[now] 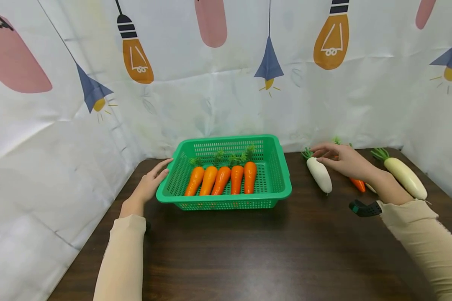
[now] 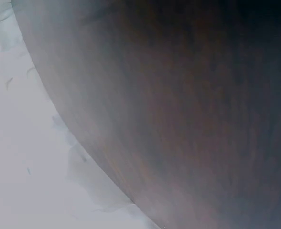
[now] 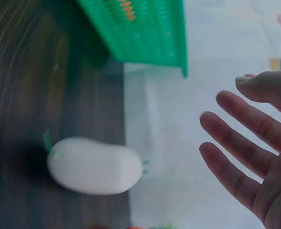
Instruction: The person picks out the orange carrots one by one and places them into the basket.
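My left hand [image 1: 149,184] is at the left side of a green plastic basket [image 1: 226,200], its fingers extended along the rim. Several orange carrots with green tops, one of them a carrot [image 1: 221,180], lie side by side in that basket. Over on the right, my right hand [image 1: 342,161] hovers by the leafy end of a white radish [image 1: 320,175]. The right wrist view has its fingers [image 3: 241,155] parted and only slightly bent, holding nothing, with the radish [image 3: 95,166] apart from them on the table. Only a sliver of the left hand enters the left wrist view.
Beyond my right hand lie a larger pale radish [image 1: 406,177] and a red-orange carrot [image 1: 358,184], partly hidden by the hand and forearm. A dark wooden table [image 1: 226,251] carries everything. Behind it hangs a white curtain [image 1: 226,96] printed with lamps.
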Motion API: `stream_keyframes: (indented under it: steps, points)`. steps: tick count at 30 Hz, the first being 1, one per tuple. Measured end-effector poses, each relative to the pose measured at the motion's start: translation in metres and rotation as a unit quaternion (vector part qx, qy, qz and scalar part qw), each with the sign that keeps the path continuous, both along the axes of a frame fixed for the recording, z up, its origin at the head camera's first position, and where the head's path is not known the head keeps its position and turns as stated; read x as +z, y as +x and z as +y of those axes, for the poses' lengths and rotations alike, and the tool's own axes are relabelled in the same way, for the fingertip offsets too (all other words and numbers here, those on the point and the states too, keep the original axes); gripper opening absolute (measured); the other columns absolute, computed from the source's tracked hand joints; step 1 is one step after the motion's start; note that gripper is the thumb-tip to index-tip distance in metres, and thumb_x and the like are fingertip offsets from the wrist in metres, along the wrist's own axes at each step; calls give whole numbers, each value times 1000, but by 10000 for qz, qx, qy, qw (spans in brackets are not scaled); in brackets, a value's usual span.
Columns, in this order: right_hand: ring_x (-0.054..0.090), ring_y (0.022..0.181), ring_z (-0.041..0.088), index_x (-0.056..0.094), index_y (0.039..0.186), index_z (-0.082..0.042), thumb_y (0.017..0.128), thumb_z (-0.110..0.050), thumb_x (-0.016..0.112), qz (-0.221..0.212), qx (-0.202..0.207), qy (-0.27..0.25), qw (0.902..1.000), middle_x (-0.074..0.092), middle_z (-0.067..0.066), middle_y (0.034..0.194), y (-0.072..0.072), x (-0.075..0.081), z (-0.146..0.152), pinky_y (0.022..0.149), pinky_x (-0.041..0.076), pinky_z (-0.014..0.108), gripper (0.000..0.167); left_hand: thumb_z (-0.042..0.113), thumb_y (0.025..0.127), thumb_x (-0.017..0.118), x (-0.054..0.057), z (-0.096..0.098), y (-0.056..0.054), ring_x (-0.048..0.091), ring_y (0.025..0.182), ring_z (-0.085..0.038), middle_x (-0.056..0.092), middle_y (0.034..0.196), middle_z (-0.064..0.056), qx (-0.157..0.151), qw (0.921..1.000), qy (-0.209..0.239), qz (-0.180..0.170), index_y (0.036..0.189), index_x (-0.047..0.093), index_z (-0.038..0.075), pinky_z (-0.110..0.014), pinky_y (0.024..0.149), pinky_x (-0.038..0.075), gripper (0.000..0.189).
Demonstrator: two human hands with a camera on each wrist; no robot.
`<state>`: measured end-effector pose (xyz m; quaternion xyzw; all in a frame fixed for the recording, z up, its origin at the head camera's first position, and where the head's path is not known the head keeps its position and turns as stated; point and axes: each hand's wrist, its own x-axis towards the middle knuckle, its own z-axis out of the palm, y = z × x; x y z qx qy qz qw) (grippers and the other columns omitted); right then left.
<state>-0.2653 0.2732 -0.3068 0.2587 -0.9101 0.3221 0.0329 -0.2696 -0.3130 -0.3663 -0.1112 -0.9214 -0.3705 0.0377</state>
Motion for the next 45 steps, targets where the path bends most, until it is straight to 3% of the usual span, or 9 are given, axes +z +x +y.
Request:
stream_keyframes:
  steps: [5, 12, 18, 24, 29, 33, 39, 45]
  points:
    - [60, 116, 42, 57, 140, -2, 108, -12, 55, 7, -324, 135, 9994, 63, 23, 131, -7, -14, 10, 93, 46, 60, 34, 43, 112, 38, 1, 0, 0, 64, 75, -25, 66, 108, -24, -6, 10000, 12, 8, 163, 32, 23, -41, 69, 50, 56]
    - [60, 114, 48, 58, 138, 1, 105, -2, 56, 490, -668, 120, 9965, 62, 28, 130, -14, -31, 24, 86, 50, 62, 33, 44, 112, 38, 0, -1, -1, 64, 72, -24, 65, 111, -23, 2, 10000, 12, 14, 163, 31, 24, -41, 68, 49, 56]
    - [59, 111, 52, 58, 136, 4, 104, -1, 57, 658, -968, 21, 9931, 61, 32, 127, -19, -45, 35, 86, 49, 64, 33, 43, 112, 39, -1, -1, -1, 63, 66, -24, 66, 98, -19, -2, 10000, 78, -12, 163, 32, 24, -41, 66, 50, 55]
    - [58, 110, 55, 58, 136, 4, 105, -5, 53, 617, -1390, 140, 9883, 59, 34, 129, -19, -51, 42, 81, 48, 65, 33, 43, 112, 38, -1, -1, 0, 64, 71, -25, 66, 105, -21, -16, 10000, 75, -2, 163, 32, 23, -41, 68, 50, 55]
    - [57, 110, 53, 57, 136, 4, 106, -9, 50, 470, -1928, 377, 9794, 59, 33, 128, -22, -56, 48, 71, 49, 60, 34, 43, 112, 38, -1, -1, 1, 64, 73, -25, 65, 106, -21, -7, 10000, 77, 16, 163, 32, 23, -41, 68, 50, 55]
    - [58, 107, 51, 56, 136, 5, 105, -11, 52, 423, -2216, 448, 9732, 60, 32, 126, -24, -62, 53, 71, 50, 59, 35, 43, 112, 38, -1, -1, 1, 64, 72, -25, 65, 107, -22, 13, 10000, 78, 2, 163, 32, 23, -41, 68, 50, 55]
    - [58, 108, 52, 53, 137, 6, 102, -9, 56, 242, -2334, 500, 9708, 58, 36, 125, -28, -69, 58, 73, 50, 61, 38, 43, 112, 38, 0, 0, 3, 64, 77, -25, 63, 119, -25, 48, 10000, 49, 10, 163, 32, 23, -41, 70, 50, 55]
    - [58, 107, 55, 49, 140, 8, 101, -8, 58, -8, -2418, 626, 9683, 56, 40, 125, -31, -69, 62, 74, 50, 62, 43, 43, 112, 38, -1, 0, 3, 64, 77, -25, 63, 118, -25, 39, 10000, 73, 10, 163, 32, 24, -41, 71, 50, 55]
